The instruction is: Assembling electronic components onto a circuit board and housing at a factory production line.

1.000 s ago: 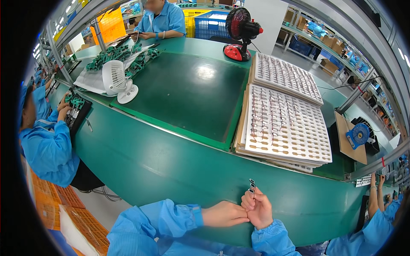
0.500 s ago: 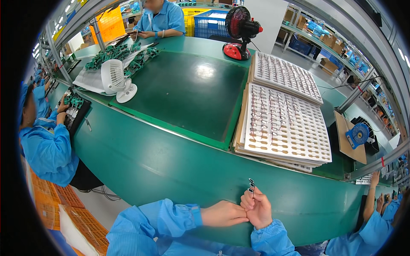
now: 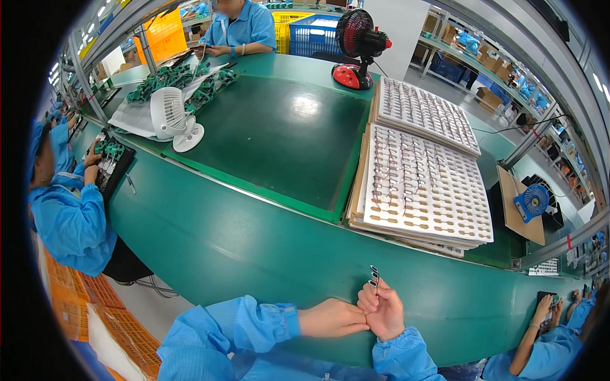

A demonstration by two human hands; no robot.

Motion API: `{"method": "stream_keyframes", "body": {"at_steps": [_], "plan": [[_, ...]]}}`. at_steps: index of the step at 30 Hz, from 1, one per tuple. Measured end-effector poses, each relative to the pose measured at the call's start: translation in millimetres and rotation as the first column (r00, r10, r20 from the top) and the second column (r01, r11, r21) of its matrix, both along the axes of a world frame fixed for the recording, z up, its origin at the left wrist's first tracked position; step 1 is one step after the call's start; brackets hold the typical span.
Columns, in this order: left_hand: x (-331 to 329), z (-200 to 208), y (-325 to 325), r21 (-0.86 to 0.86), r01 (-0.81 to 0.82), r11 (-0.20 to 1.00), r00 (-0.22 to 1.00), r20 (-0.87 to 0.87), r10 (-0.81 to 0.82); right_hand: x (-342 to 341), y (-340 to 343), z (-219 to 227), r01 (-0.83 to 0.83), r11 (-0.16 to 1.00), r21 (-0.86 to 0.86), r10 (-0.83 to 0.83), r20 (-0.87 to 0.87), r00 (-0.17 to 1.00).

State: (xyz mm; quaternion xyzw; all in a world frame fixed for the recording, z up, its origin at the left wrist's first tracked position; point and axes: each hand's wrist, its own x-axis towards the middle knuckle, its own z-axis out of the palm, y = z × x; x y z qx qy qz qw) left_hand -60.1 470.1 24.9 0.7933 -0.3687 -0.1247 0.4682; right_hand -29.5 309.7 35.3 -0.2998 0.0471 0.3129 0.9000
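Note:
Close to the table's near edge, my right hand [image 3: 384,315] is closed around a small strip of dark, white-edged rectangular pieces [image 3: 373,275], which sticks up above the fingers. My left hand [image 3: 335,319] meets it from the left, fingers pressed together and their tips touching the right hand. Whatever those left fingertips may pinch is hidden. Both hands are just over the green table [image 3: 254,235]. Beyond them, to the right, white foam trays [image 3: 432,190] are stacked, with small wired parts in many slots of the top ones.
A white fan [image 3: 170,114] stands on a dark green mat beside a heap of green parts [image 3: 162,86]. Farther off is a black-and-red fan [image 3: 356,44]; a blue fan [image 3: 532,202] is at right. Co-workers sit left [image 3: 67,219], far side [image 3: 244,28] and right [image 3: 540,349].
My hands and the strip stay practically still. At the right, the co-worker's raised arm has come down from the far tray, and the hands are now at a dark board with green parts.

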Motion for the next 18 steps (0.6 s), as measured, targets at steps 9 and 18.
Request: {"method": "stream_keyframes", "body": {"at_steps": [9, 18], "plan": [[-0.2, 1.1, 0.5, -0.008, -0.006, 1.0, 1.0, 0.0, 0.006, 0.0, 0.7, -0.3, 0.006, 1.0, 0.004, -0.006, -0.007, 1.0], [0.3, 1.2, 0.4, -0.004, -0.003, 1.0, 1.0, -0.002, 0.003, 0.4, 0.2, -0.3, 0.014, 1.0, 0.014, -0.014, -0.02, 1.0]]}}
